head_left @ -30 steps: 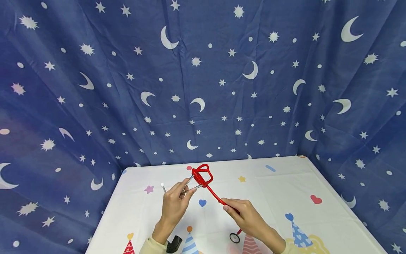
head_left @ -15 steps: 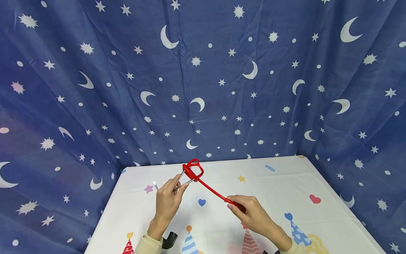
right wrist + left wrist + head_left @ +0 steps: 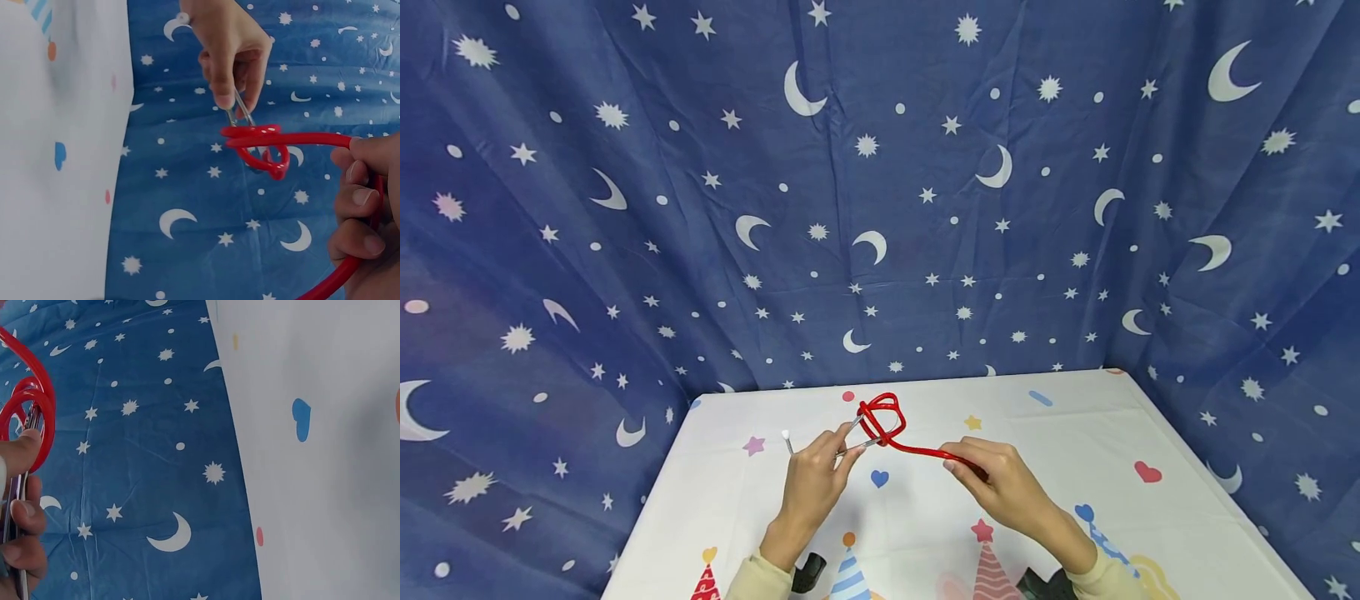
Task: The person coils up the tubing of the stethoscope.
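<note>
A stethoscope with glossy red tubing (image 3: 917, 451) is held in the air above the table by both hands. My left hand (image 3: 812, 479) pinches its metal ear tubes (image 3: 242, 103) between thumb and fingers. A white ear tip (image 3: 786, 434) sticks out behind that hand. The tubing is wound in loops (image 3: 281, 164) around the metal tubes, just beyond the left fingertips. From the loops a stretch runs across to my right hand (image 3: 1003, 483), whose thumb and fingers grip it. In the right wrist view the tubing continues below that hand. The chest piece is hidden.
Below the hands lies a table with a white cloth (image 3: 1045, 433) printed with hearts, stars and party hats. Behind it hangs a blue curtain (image 3: 925, 250) with moons and stars. Dark wrist devices (image 3: 808, 573) sit at both sleeves.
Both hands have shifted slightly; the left went left and came back. The tubing between them has gone from straight and slanting to a gentle bend. A round chest piece seen earlier has left view.
</note>
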A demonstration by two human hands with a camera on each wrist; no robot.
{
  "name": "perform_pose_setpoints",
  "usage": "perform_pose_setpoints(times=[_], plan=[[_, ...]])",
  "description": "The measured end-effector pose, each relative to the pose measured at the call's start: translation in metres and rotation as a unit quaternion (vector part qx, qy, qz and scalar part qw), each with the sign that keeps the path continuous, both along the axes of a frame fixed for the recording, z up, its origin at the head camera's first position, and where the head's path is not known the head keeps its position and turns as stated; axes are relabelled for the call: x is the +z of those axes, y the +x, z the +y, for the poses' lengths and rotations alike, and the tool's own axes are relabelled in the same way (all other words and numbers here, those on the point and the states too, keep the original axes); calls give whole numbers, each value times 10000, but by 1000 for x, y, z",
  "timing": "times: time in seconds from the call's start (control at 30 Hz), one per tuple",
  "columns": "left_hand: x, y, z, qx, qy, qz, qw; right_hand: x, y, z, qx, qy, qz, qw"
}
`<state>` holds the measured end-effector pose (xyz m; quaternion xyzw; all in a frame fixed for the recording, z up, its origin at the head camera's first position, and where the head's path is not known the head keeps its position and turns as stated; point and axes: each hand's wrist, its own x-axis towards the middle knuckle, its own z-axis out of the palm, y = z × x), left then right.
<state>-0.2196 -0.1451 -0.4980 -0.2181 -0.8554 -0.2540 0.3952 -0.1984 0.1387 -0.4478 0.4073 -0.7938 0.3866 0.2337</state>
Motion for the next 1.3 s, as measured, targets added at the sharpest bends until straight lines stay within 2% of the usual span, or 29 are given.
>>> perform_pose_setpoints(times=[0.27,0.47,0.77,1.1,1.3], plan=[[-4,3,5,-414,-409,202,9981,8,-8,2,15,93,225,9997],[-4,7,10,-649,-495,121,9966,13,-10,-2,-84,144,282,9995],[-6,13,16,-948,-579,61,9938,18,-19,-6,37,95,387,9992],[2,23,24,-1324,-831,162,9876,21,-25,-9,51,144,260,9995],[5,25,28,-1448,-985,505,9832,18,-28,-9,55,155,170,9997]])
